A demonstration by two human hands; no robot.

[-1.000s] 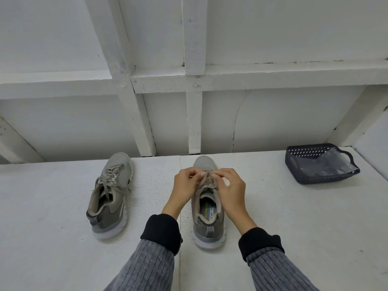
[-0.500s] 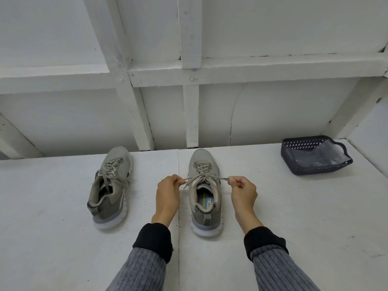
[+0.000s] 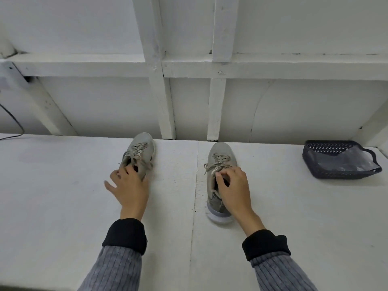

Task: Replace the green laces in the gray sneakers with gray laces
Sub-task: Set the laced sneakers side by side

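White bench point(image 3: 63, 206), 2 laced sneakers: left hand point(image 3: 128, 185) grabs 1 point(image 3: 139, 156), right hand point(image 3: 233, 185) pinches the other's point(image 3: 220, 156) collar, prob to reposition.

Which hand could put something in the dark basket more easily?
Probably the right hand. It rests on the right shoe, the one nearer the basket at the table's far right. The left hand is on the left shoe, farther away, and would have to cross over.
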